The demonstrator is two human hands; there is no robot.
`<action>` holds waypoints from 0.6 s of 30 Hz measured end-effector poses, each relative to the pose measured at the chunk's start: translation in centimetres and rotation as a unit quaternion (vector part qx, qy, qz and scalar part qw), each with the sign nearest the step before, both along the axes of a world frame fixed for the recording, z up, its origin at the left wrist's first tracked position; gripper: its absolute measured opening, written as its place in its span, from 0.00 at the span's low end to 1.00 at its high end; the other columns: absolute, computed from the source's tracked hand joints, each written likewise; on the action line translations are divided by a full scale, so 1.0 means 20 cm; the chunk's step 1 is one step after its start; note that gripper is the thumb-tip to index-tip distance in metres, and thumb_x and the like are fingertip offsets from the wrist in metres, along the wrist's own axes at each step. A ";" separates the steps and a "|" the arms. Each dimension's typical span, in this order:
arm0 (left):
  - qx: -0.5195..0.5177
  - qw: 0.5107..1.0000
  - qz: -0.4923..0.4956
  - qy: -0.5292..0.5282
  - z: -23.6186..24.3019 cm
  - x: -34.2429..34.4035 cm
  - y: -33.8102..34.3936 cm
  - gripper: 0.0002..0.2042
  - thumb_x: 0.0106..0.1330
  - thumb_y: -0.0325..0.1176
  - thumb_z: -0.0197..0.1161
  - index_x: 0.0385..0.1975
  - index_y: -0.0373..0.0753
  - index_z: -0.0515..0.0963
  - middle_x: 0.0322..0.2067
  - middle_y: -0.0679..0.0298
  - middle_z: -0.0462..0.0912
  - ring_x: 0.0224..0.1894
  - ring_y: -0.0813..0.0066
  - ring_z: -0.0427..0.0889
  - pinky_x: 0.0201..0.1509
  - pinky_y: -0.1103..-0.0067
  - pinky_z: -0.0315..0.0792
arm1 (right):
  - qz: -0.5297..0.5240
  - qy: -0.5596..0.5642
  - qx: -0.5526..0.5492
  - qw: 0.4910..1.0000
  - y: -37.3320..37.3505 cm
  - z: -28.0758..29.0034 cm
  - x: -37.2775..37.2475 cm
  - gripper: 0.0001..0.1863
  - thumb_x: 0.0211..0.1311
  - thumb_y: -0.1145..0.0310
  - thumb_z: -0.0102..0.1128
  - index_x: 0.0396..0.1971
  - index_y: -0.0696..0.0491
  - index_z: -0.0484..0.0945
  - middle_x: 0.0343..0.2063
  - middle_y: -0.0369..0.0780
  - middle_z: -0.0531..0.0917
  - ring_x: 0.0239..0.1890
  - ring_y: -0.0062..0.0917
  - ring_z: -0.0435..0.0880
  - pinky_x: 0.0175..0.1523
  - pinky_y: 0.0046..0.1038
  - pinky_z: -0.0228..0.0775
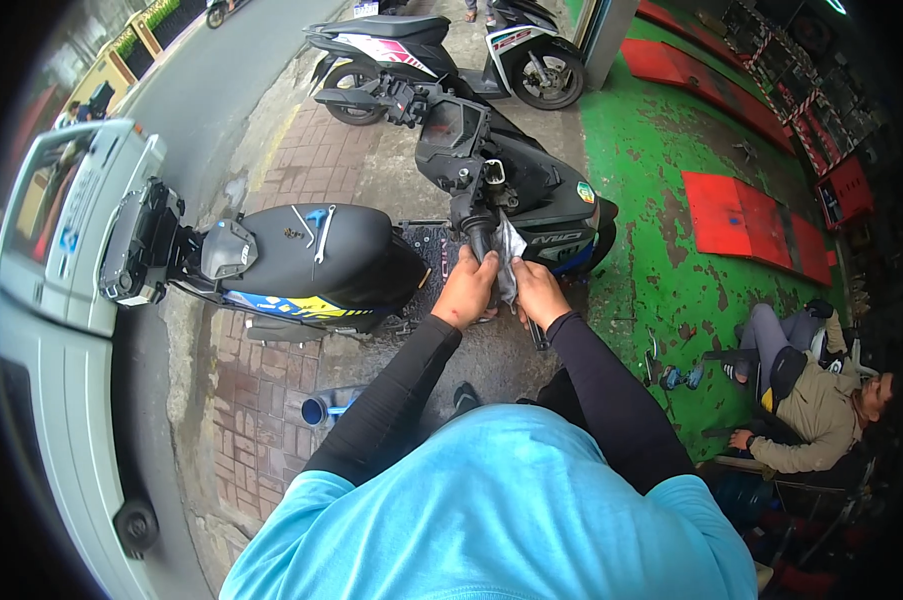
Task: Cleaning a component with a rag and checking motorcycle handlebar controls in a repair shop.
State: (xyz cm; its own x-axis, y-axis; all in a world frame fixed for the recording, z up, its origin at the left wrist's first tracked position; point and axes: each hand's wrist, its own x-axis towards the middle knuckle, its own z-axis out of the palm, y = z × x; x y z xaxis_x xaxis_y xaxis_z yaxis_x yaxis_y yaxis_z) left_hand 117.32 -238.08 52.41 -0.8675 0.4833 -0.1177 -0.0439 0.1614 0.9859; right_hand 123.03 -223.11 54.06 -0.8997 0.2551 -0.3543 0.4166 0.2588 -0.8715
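Note:
My left hand [468,290] is closed on the black handlebar grip [479,238] of a dark scooter [511,170] turned side-on before me. Just to its right, my right hand [538,298] pinches a crumpled pale grey cloth [508,245] against the grip's side. A dark bar shows below my right hand; I cannot make out whether I hold it. The scooter's long black seat [356,235] carries a wrench [322,238], a thin metal tool [303,222] and a small blue-handled tool [316,218].
A van [61,250] is at left beside the rear case [136,240]. Another scooter [441,60] stands behind. A blue container [316,408] sits on the paving. Red ramps [746,225] lie on the green floor [646,140]. A seated person [806,410] reclines at right.

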 end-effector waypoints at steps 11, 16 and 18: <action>-0.006 0.994 0.009 -0.110 0.08 0.02 0.00 0.16 0.73 0.42 0.50 0.48 0.35 0.63 0.27 0.62 0.76 0.21 0.74 0.78 0.15 0.77 0.76 | -0.001 -0.051 -0.039 0.998 0.01 0.07 -0.32 0.27 0.73 0.55 0.37 0.26 0.63 0.75 0.15 0.45 0.77 0.10 0.32 0.77 0.15 0.36 0.73; 0.019 0.992 -0.009 -0.121 0.06 0.00 0.04 0.15 0.75 0.41 0.48 0.47 0.35 0.61 0.28 0.62 0.80 0.16 0.75 0.78 0.13 0.80 0.72 | -0.004 -0.050 -0.075 0.996 0.07 0.07 -0.36 0.28 0.72 0.55 0.39 0.21 0.62 0.76 0.13 0.46 0.76 0.09 0.34 0.76 0.16 0.36 0.70; 0.004 0.992 -0.023 -0.125 0.11 -0.02 0.06 0.15 0.75 0.41 0.48 0.46 0.34 0.60 0.26 0.59 0.78 0.15 0.73 0.78 0.12 0.79 0.72 | 0.039 -0.047 -0.004 0.998 0.10 0.09 -0.38 0.27 0.72 0.56 0.38 0.25 0.63 0.75 0.13 0.45 0.76 0.09 0.33 0.76 0.15 0.35 0.71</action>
State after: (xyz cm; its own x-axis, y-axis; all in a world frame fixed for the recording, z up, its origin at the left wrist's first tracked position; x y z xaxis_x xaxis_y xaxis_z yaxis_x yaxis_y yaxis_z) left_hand 116.87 -236.98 54.57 -0.7883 0.5238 -0.3229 -0.2801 0.1619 0.9462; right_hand 115.40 -221.18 55.80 -0.8795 0.1818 -0.4397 0.4752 0.2869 -0.8318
